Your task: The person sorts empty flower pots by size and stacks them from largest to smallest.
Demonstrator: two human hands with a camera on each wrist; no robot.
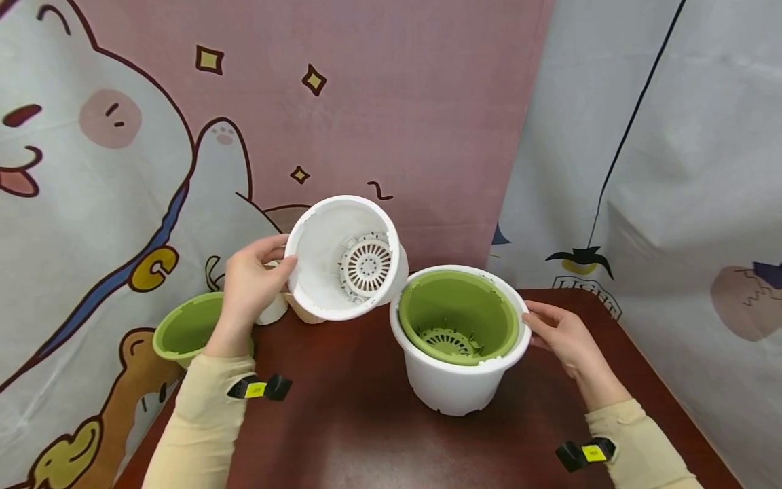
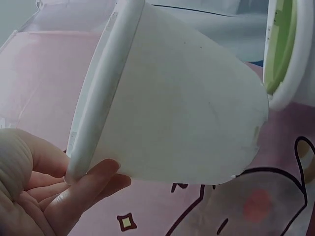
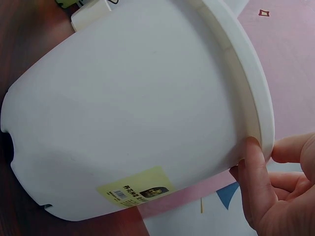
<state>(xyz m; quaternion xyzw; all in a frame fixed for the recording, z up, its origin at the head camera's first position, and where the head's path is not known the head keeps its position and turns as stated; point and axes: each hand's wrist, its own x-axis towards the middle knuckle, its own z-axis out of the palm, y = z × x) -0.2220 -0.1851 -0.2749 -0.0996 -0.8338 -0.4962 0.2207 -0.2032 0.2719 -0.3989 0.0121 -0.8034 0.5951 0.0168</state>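
My left hand (image 1: 255,280) pinches the rim of a white plastic flower pot (image 1: 318,272), raised above the table and tipped so its slotted bottom faces me. In the left wrist view, thumb and fingers grip that pot's rim (image 2: 93,108). A larger white flower pot (image 1: 452,384) stands upright on the table with a green flower pot (image 1: 464,305) nested inside. The right hand (image 1: 565,336) pinches the larger pot's rim on its right side. A yellow label (image 3: 135,189) on this pot's outer wall shows in the right wrist view.
Another green pot (image 1: 189,326) stands at the table's left side, partly behind the left forearm. Small pale pots (image 1: 273,311) sit behind the raised pot. The dark red-brown table (image 1: 342,421) meets a cartoon-printed cloth (image 1: 391,122) at the back.
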